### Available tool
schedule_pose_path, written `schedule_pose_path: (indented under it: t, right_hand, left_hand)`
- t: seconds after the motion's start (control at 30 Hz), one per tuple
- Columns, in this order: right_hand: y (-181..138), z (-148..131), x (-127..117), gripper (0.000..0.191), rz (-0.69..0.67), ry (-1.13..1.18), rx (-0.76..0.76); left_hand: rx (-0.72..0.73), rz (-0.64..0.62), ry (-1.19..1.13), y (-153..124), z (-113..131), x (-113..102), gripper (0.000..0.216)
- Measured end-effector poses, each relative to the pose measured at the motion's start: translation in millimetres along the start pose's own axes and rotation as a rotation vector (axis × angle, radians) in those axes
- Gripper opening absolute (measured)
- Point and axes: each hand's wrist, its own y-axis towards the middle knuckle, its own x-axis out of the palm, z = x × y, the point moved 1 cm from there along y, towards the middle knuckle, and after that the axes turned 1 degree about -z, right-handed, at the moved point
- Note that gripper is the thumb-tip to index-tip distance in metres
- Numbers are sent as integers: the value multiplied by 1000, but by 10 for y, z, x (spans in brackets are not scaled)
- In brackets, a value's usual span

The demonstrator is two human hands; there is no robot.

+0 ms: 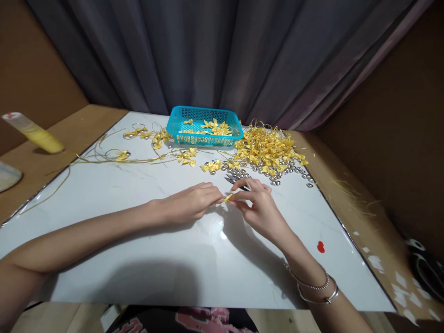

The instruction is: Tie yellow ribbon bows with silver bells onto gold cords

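Note:
Over the middle of the white tabletop, a small yellow ribbon bow (227, 198) sits between my two hands. My left hand (197, 200) comes in from the left with its fingers closed at one end of it. From the right, my right hand (259, 203) pinches the other end between thumb and fingers. Just beyond the right hand are dark scissors (230, 179), blades toward the left; my fingers hide their handles, so I cannot tell whether they touch. Many silver oval beads (239, 171) lie behind the scissors.
A blue basket (204, 142) with yellow bows stands at the back. Right of it is a large heap of yellow bows (267, 147). Gold cords (138, 161) trail to the left. A clear tube with yellow contents (41, 136) stands far left. A red piece (321, 247) lies right.

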Motion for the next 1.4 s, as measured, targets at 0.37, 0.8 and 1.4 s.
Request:
schedule_pose_path:
  t: [0.37, 0.8, 1.4]
  right_hand:
    - [3, 14, -5, 20, -39, 177, -48]
    - [6, 25, 37, 18, -14, 247, 2]
    - [160, 34, 25, 21, -160, 148, -65]
  left_hand:
    - [-33, 2, -67, 18, -1, -12, 25]
    - [-45, 51, -80, 26, 20, 38, 31]
    - [-110, 23, -143, 32, -62, 26, 27]
